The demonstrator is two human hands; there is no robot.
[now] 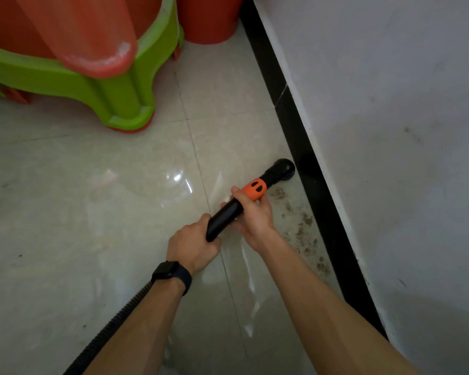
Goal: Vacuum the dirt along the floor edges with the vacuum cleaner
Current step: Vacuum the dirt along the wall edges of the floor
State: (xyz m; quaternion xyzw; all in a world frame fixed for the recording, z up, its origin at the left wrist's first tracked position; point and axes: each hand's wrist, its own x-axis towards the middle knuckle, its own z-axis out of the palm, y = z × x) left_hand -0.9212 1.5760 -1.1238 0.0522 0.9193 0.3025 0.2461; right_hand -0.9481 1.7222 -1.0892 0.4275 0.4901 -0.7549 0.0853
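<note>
Wand [224, 217] of the vacuum runs forward from my grip: my left hand [192, 247] curls round its rear end, and my right hand [255, 216] wraps it just behind the orange collar [253, 189]. Its nozzle [282, 170] sits on the floor [92, 212] just beside the black skirting [317, 185]. Dirt [301, 226] lies along the skirting, right of my right hand, nearer me than the nozzle.

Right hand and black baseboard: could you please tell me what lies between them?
Head view: scattered brown dirt specks lie between the right hand and the black baseboard.
</note>
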